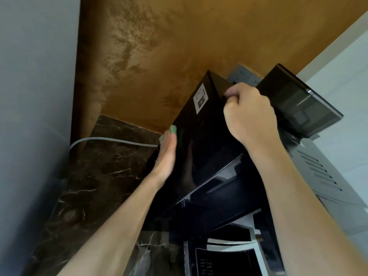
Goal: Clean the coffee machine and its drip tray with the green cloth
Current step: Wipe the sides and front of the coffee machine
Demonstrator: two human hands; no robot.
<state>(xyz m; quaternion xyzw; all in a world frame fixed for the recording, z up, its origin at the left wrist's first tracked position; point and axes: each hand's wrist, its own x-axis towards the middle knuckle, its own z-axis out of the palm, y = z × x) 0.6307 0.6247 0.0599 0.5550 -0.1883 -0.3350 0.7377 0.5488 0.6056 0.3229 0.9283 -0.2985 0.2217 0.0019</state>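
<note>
The black glossy coffee machine (201, 140) stands on a dark marble counter (95, 176), with a white label (200, 98) on its left side. My left hand (166, 156) lies flat against that side panel and presses the green cloth (172, 130) to it; only a bit of cloth shows past my fingertips. Curled over the machine's top rear edge, my right hand (249, 112) grips it. The drip tray (229, 259), with its slotted grille, sits at the machine's front at the bottom of the view.
A grey cable (111, 140) runs over the counter behind the machine. The machine's dark lid (298, 102) stands open at the right. A grey socket plate (244, 75) sits on the brown wall (159, 46). A grey vented appliance (322, 172) stands right.
</note>
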